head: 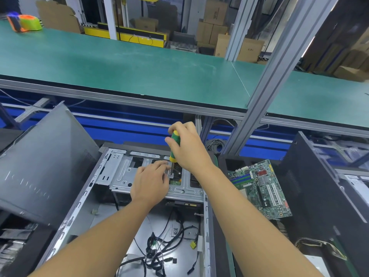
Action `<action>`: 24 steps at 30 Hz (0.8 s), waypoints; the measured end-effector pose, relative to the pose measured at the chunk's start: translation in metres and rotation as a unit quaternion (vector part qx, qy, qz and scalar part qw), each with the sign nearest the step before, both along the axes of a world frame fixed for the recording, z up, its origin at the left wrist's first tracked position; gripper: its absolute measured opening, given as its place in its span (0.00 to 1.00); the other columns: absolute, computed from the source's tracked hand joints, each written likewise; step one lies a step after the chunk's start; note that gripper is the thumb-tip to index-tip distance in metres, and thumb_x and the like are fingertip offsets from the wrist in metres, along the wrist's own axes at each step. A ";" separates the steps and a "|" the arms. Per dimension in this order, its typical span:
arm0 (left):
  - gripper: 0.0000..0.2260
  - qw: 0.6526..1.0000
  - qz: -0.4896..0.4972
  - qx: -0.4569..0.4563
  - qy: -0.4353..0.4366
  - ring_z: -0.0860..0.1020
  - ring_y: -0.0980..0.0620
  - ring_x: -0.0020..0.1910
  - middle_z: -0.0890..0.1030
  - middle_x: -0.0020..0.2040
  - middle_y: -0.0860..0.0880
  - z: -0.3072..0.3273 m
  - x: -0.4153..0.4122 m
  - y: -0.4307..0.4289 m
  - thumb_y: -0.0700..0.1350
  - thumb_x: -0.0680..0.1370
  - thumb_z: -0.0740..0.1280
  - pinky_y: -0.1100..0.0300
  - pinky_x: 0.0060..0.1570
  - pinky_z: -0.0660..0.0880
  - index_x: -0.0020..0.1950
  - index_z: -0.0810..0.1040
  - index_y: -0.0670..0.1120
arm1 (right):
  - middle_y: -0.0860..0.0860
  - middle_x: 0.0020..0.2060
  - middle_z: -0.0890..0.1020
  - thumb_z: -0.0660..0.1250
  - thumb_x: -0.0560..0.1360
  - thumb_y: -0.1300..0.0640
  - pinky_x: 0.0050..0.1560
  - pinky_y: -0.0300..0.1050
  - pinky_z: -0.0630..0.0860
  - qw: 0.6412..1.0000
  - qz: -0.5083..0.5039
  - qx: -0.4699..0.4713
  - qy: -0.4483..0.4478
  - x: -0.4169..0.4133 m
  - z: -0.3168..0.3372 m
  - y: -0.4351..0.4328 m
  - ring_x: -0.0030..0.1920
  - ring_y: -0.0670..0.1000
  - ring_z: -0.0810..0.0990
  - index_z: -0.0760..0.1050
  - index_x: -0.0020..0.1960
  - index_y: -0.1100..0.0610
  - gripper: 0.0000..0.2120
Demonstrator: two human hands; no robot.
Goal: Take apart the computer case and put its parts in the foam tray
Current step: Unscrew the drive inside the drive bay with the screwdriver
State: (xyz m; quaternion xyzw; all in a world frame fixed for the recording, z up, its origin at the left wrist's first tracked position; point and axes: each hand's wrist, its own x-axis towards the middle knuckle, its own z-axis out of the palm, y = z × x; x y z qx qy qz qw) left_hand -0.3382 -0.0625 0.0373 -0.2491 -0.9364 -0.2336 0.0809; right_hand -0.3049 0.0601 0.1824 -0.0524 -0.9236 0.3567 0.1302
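An open computer case lies flat in front of me, with loose black cables on its floor. A silver metal drive cage spans its far end. My right hand grips a green and yellow screwdriver held upright, tip down on the cage. My left hand rests on the cage, its fingertips at the screwdriver's shaft near the tip. A green motherboard lies to the right of the case on dark foam.
A grey side panel leans at the left. A black case stands at the right. A green-topped conveyor bench runs beyond, with an aluminium post rising at right of centre. Cardboard boxes are stacked at the back.
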 end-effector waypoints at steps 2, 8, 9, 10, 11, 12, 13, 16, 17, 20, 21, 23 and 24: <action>0.11 1.000 0.001 0.001 0.003 0.77 0.60 0.58 0.78 0.63 0.62 0.000 0.000 0.001 0.46 0.79 0.63 0.58 0.57 0.67 0.58 0.81 0.54 | 0.48 0.58 0.68 0.65 0.81 0.55 0.46 0.41 0.69 1.000 -0.004 -0.015 0.010 0.001 0.001 0.003 0.50 0.48 0.72 0.70 0.63 0.52 0.11; 0.12 1.000 0.002 -0.004 0.004 0.76 0.61 0.59 0.77 0.64 0.63 -0.001 -0.001 0.001 0.46 0.79 0.62 0.58 0.58 0.67 0.59 0.81 0.55 | 0.48 0.54 0.77 0.66 0.77 0.59 0.40 0.40 0.74 0.998 -0.009 -0.050 -0.039 0.004 0.004 0.005 0.42 0.47 0.76 0.71 0.63 0.52 0.15; 0.12 1.000 0.002 -0.006 0.005 0.76 0.61 0.59 0.77 0.65 0.63 -0.001 -0.001 0.001 0.46 0.79 0.62 0.58 0.57 0.67 0.59 0.81 0.55 | 0.48 0.53 0.77 0.66 0.77 0.59 0.38 0.38 0.71 0.998 -0.002 -0.055 -0.040 0.004 0.005 0.005 0.41 0.45 0.74 0.71 0.62 0.51 0.15; 0.12 1.000 0.002 -0.009 0.005 0.76 0.61 0.59 0.76 0.65 0.63 -0.001 0.000 0.001 0.46 0.79 0.62 0.58 0.57 0.67 0.59 0.81 0.55 | 0.48 0.52 0.76 0.66 0.76 0.59 0.37 0.38 0.69 0.997 0.003 -0.058 -0.042 0.003 0.005 0.004 0.40 0.44 0.73 0.72 0.60 0.50 0.14; 0.12 1.000 0.002 -0.011 0.006 0.76 0.61 0.58 0.76 0.65 0.63 0.000 0.000 0.001 0.46 0.79 0.62 0.58 0.57 0.67 0.59 0.80 0.55 | 0.49 0.50 0.75 0.65 0.76 0.59 0.37 0.40 0.68 0.997 0.006 -0.059 -0.047 0.003 0.006 0.004 0.40 0.46 0.72 0.71 0.58 0.49 0.12; 0.12 1.000 0.002 -0.012 0.007 0.76 0.61 0.58 0.76 0.65 0.62 0.000 0.000 0.000 0.46 0.79 0.62 0.58 0.57 0.67 0.59 0.80 0.55 | 0.50 0.49 0.74 0.65 0.76 0.58 0.38 0.42 0.69 0.997 0.006 -0.059 -0.055 0.002 0.007 0.002 0.40 0.48 0.72 0.70 0.56 0.49 0.10; 0.12 1.000 0.002 -0.012 0.007 0.77 0.61 0.58 0.76 0.65 0.62 -0.001 0.000 0.000 0.46 0.79 0.62 0.58 0.57 0.67 0.59 0.80 0.55 | 0.50 0.49 0.73 0.64 0.77 0.57 0.40 0.45 0.69 0.996 0.003 -0.055 -0.063 0.001 0.007 0.000 0.43 0.51 0.72 0.69 0.55 0.48 0.09; 0.12 1.000 0.002 -0.011 0.008 0.77 0.60 0.58 0.76 0.65 0.62 -0.001 0.000 0.000 0.47 0.79 0.62 0.58 0.57 0.67 0.59 0.80 0.54 | 0.48 0.51 0.71 0.64 0.78 0.45 0.43 0.48 0.68 0.997 -0.023 0.018 -0.066 0.001 0.006 -0.004 0.53 0.53 0.69 0.68 0.53 0.46 0.08; 0.12 1.000 0.002 -0.011 0.010 0.77 0.60 0.58 0.76 0.65 0.62 -0.002 0.000 0.000 0.47 0.79 0.62 0.58 0.57 0.67 0.59 0.80 0.54 | 0.48 0.52 0.71 0.64 0.78 0.42 0.43 0.47 0.68 0.997 -0.026 0.034 -0.060 0.001 0.006 -0.005 0.54 0.52 0.69 0.68 0.54 0.46 0.10; 0.12 1.000 0.003 -0.007 0.014 0.77 0.59 0.57 0.77 0.64 0.61 -0.001 0.000 0.000 0.46 0.78 0.63 0.58 0.56 0.68 0.58 0.81 0.54 | 0.50 0.53 0.71 0.66 0.80 0.45 0.42 0.42 0.66 0.999 -0.013 0.008 -0.046 0.000 0.006 -0.008 0.50 0.52 0.72 0.70 0.54 0.49 0.10; 0.12 1.000 0.004 -0.005 0.016 0.78 0.59 0.57 0.78 0.64 0.61 -0.001 0.000 0.001 0.46 0.78 0.63 0.57 0.55 0.68 0.58 0.81 0.54 | 0.50 0.54 0.71 0.66 0.80 0.47 0.43 0.42 0.66 0.999 -0.009 0.006 -0.048 0.000 0.006 -0.008 0.51 0.52 0.73 0.70 0.56 0.49 0.09; 0.11 1.000 0.006 -0.002 0.019 0.78 0.59 0.56 0.78 0.63 0.61 -0.002 0.000 0.000 0.45 0.77 0.64 0.57 0.55 0.68 0.57 0.82 0.54 | 0.51 0.58 0.72 0.65 0.81 0.51 0.49 0.44 0.68 0.998 -0.001 0.020 -0.057 0.001 0.008 -0.007 0.56 0.55 0.73 0.71 0.63 0.49 0.11; 0.12 1.000 0.006 -0.003 0.019 0.78 0.59 0.55 0.78 0.63 0.61 -0.002 0.000 0.000 0.45 0.77 0.64 0.57 0.55 0.68 0.57 0.82 0.54 | 0.52 0.60 0.73 0.65 0.81 0.53 0.53 0.46 0.69 0.998 0.000 0.025 -0.060 0.002 0.011 -0.006 0.59 0.56 0.73 0.69 0.67 0.49 0.15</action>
